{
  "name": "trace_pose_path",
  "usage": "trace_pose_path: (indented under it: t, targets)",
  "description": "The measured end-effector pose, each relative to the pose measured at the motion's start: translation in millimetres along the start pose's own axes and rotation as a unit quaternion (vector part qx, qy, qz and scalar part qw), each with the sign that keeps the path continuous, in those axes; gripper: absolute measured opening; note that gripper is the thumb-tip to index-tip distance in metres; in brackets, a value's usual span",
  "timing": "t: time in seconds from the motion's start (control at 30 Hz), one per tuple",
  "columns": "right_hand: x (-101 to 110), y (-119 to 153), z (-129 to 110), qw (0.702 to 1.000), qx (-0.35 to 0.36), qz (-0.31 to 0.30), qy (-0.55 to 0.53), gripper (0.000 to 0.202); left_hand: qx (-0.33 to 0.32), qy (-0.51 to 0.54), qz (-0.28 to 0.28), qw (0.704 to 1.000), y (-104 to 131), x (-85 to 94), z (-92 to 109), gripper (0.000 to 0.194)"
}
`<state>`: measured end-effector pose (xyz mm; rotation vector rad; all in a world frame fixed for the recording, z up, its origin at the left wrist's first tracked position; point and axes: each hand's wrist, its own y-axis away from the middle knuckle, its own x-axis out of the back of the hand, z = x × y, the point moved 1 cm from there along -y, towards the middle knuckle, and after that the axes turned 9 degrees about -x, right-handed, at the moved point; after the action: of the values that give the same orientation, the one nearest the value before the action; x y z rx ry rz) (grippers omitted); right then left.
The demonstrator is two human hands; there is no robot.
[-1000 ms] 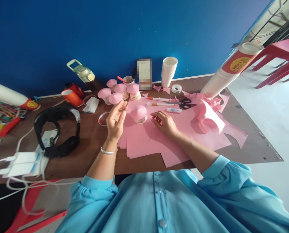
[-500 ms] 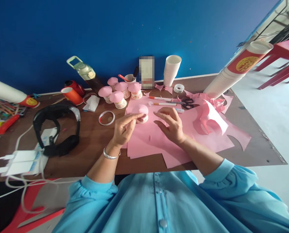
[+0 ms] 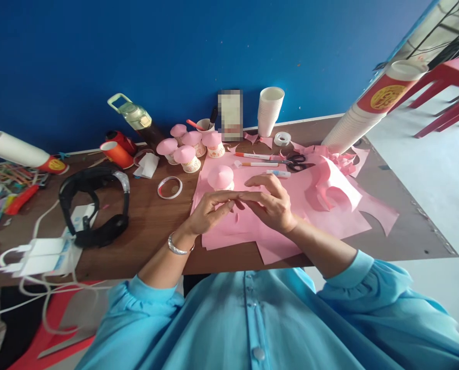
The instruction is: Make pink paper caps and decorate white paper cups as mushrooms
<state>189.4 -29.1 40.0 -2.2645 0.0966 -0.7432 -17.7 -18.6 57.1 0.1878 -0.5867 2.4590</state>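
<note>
The fingers of the left hand (image 3: 209,211) and right hand (image 3: 274,205) appear to touch above the pink sheets (image 3: 229,235), between the surface's (image 3: 147,218) front and back edges; the right ones are parted, but I cannot tell whether the left ones pinch anything. Just behind stands a cone-topped cup (image 3: 221,177). Five capped cups (image 3: 185,155) look finished nearer the back edge; the white cup stack (image 3: 269,115) there is uncapped.

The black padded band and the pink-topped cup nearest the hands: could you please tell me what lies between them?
In the head view, a pale ring lies between them on the brown table, then pink paper towards the cup.
</note>
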Motion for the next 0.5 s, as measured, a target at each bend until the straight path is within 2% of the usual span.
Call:
trace_pose_path:
  t: [0.07, 0.13, 0.27, 0.37, 0.43, 0.5]
  targets:
    - [4, -3, -5, 1.000, 0.001, -0.003, -0.011, 0.016, -0.013, -0.014, 0.011, 1.000, -1, 3.7, 2, 0.027]
    - [8, -7, -11, 0.999, 0.006, -0.017, -0.034, 0.013, -0.032, -0.075, 0.015, 0.997, -1, 6.6, 4, 0.023]
    - [12, -10, -18, 0.997, -0.010, -0.069, -0.042, 0.018, -0.009, -0.224, -0.058, 0.973, 8, 3.5, 2, 0.013]
    - [7, -5, -18, 0.990, -0.016, -0.143, 0.012, 0.023, 0.016, -0.337, -0.120, 0.934, 24, -2.9, -7, 0.009]
    - [1, 3, -15, 0.977, 0.000, -0.201, 0.065, 0.024, 0.040, -0.384, -0.132, 0.913, 35, -4.9, -14, 0.009]
    - [-6, 13, -10, 0.962, 0.021, -0.250, 0.106, 0.024, 0.062, -0.390, -0.124, 0.910, 44, -4.5, -19, 0.009]
